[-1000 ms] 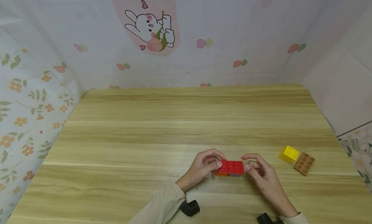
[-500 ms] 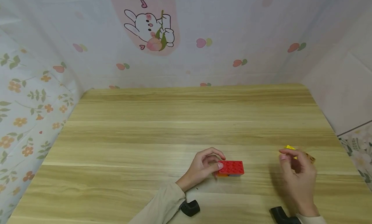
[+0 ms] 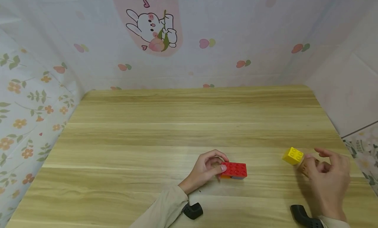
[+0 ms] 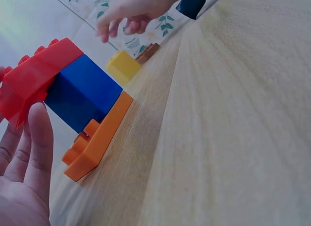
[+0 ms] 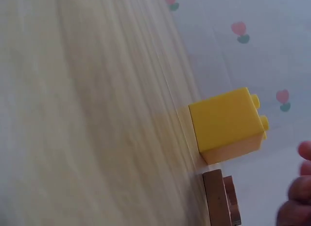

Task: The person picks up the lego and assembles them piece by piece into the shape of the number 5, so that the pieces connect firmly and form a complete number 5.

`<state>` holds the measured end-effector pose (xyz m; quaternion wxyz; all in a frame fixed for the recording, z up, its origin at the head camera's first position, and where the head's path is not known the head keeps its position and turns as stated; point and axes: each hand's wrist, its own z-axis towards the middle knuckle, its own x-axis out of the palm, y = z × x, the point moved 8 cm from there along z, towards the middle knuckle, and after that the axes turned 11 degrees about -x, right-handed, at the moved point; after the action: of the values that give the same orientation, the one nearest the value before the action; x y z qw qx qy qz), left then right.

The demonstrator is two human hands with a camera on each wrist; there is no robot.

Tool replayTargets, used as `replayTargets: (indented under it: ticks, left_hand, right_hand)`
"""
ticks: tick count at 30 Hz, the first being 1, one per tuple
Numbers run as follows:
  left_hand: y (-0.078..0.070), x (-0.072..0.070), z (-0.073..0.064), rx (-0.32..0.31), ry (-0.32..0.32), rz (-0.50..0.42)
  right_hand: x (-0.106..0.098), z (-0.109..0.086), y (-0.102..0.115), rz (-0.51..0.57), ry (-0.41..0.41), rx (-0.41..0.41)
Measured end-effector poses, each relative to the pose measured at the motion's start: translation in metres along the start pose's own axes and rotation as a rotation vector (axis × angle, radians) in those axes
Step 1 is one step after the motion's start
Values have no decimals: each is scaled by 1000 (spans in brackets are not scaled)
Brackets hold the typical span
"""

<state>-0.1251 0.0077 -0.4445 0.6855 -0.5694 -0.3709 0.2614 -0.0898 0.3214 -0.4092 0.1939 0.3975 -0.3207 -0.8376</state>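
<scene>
My left hand grips the left end of a red toy building brick, thumb on its studded top. In the left wrist view the red brick sits on a tall blue brick, which stands on a flat orange brick at the tabletop. Over at the right, my right hand hovers with thumb and index finger apart, holding nothing. It partly covers a flat brown brick from the head camera. The right wrist view has that brown brick below the hand's blurred fingertips.
A yellow brick stands just left of the brown one on the wooden table. Patterned cloth hangs behind the table's far edge and along both sides. Black curved pieces show at both wrists.
My right hand has left the side of the red brick and travelled right, past the yellow brick, to above the brown one. My left hand and the stack have stayed put.
</scene>
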Motion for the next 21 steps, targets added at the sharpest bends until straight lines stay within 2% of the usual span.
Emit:
replayTargets:
  ticks: [2, 7, 15, 21]
  left_hand:
    - [-1, 0, 0, 1, -1, 0]
    - [-2, 0, 0, 7, 0, -3]
    - [0, 0, 1, 7, -3, -12]
    - [2, -1, 0, -7, -5, 0]
  right_hand:
    - [5, 0, -1, -11, 73, 8]
    - [15, 0, 5, -91, 206, -59]
    - [21, -1, 8, -157, 301, -176]
    - [26, -4, 4, -211, 361, -174]
